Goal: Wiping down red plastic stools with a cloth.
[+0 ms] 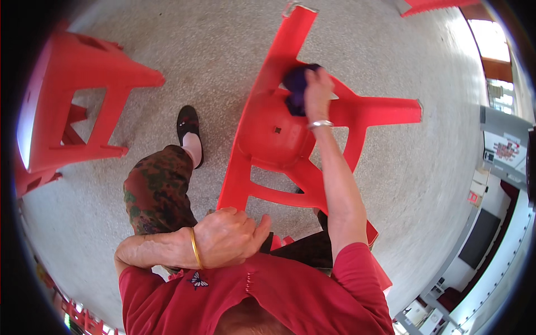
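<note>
A red plastic stool (268, 146) is tipped over in front of me, its hollow underside and legs facing up towards me. My right hand (319, 90) presses a bunched dark purple cloth (296, 79) against the inside of the stool, near the base of a far leg. A silver bangle circles that wrist. Close to my body, my left hand (228, 236) is closed over the end of the near left leg; its fingertips are hidden beneath. On the left wrist sits a gold bangle (195, 248).
More red plastic stools (106, 113) stand at the left, and part of another red stool (435, 5) shows at the top right. My shod foot (188, 121) rests on the speckled floor (402, 167). Grey display boards (504, 146) line the right side.
</note>
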A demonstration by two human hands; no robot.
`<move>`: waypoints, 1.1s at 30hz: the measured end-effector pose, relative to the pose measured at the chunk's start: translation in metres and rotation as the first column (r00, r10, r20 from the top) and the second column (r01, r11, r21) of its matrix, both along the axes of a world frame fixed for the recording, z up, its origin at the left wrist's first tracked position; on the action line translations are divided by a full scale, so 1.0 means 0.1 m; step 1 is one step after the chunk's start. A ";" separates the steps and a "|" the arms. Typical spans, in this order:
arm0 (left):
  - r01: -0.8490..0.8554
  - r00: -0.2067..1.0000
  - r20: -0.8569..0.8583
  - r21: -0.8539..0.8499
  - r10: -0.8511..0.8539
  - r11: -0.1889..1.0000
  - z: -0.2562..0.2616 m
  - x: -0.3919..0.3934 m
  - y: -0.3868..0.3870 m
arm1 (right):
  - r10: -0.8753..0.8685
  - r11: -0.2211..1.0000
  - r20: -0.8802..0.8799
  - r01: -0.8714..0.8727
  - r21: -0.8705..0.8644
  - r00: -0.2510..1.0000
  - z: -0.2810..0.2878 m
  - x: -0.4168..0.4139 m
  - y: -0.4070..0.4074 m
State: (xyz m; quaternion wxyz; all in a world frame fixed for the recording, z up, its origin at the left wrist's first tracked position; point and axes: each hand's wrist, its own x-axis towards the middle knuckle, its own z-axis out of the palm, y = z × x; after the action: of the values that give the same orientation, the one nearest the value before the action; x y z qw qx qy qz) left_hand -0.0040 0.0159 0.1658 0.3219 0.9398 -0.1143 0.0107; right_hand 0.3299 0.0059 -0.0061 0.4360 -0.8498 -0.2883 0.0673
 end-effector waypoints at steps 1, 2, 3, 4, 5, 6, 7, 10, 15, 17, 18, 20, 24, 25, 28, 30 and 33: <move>0.018 1.000 0.012 0.003 -0.018 1.000 0.01 0.03 0.00 | 0.037 0.999 -0.007 -0.037 0.023 0.999 -0.04 -0.08 0.15; -0.002 1.000 -0.006 -0.007 0.002 1.000 0.03 0.02 0.00 | 0.023 0.999 -0.102 -0.021 0.026 0.995 -0.05 -0.19 0.29; -0.024 0.999 -0.022 -0.020 0.024 1.000 0.04 0.03 0.00 | 0.008 0.977 -0.152 0.025 0.212 0.988 -0.09 -0.27 0.35; -0.021 1.000 -0.019 -0.019 0.021 1.000 0.04 0.03 0.00 | 0.002 0.977 -0.139 0.027 0.211 0.990 -0.09 -0.24 0.32; -0.019 1.000 -0.022 -0.028 0.018 0.999 0.02 0.03 0.01 | 0.000 0.978 -0.126 0.026 0.209 0.992 -0.10 -0.21 0.29; -0.021 0.999 -0.027 -0.040 0.020 0.999 0.01 0.02 0.01 | -0.056 0.954 -0.279 0.133 0.267 0.959 -0.13 -0.13 0.21; -0.030 0.999 -0.027 -0.043 0.029 0.999 0.02 0.01 0.01 | -0.097 0.921 -0.429 0.245 0.304 0.898 -0.16 -0.02 0.10; -0.017 0.999 -0.040 -0.017 0.017 1.000 0.01 -0.02 0.04 | -0.162 0.732 -0.546 0.471 0.493 0.822 -0.01 0.19 -0.23; 0.007 0.999 -0.054 -0.026 -0.008 1.000 0.00 -0.05 0.02 | -0.333 0.528 -0.622 0.687 0.500 0.709 -0.12 0.73 -1.18; -0.014 0.999 -0.051 -0.001 0.014 1.000 0.02 -0.05 0.02 | -0.383 0.596 -0.618 0.695 0.402 0.686 -0.19 0.75 -1.18; -0.010 0.999 -0.033 0.013 0.010 1.000 0.01 -0.04 0.01 | -0.390 0.595 -0.616 0.698 0.399 0.685 -0.18 0.73 -1.19; 0.002 1.000 -0.019 0.025 -0.001 1.000 0.01 -0.03 0.00 | -0.324 0.719 -0.623 0.613 0.327 0.712 -0.16 0.62 -1.03; 0.041 0.999 0.027 0.028 -0.041 0.999 0.05 0.04 0.00 | -0.248 0.837 -0.502 0.444 0.320 0.829 -0.39 0.54 -0.59; 0.049 0.998 0.028 0.027 -0.050 0.998 0.04 0.06 -0.01 | -0.201 0.870 -0.445 0.368 0.329 0.873 -0.45 0.46 -0.50; 0.031 0.999 0.033 -0.001 -0.031 1.000 0.03 0.05 -0.03 | -0.095 0.887 -0.505 0.303 0.348 0.858 -0.20 0.02 -0.06; 0.043 0.999 -0.001 0.004 -0.043 0.999 0.05 0.07 -0.04 | -0.047 0.910 -0.498 0.242 0.335 0.866 -0.17 -0.04 0.06; 0.025 0.999 -0.041 0.002 -0.025 1.000 0.03 0.06 -0.06 | 0.040 0.806 -0.709 0.396 0.439 0.704 -0.07 -0.11 0.08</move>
State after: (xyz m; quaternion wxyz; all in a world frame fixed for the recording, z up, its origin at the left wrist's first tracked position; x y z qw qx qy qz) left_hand 0.0019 0.0098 0.1693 0.3229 0.9387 -0.1197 -0.0125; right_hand 0.3189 0.0138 -0.0133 0.7452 -0.6197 -0.0239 0.2450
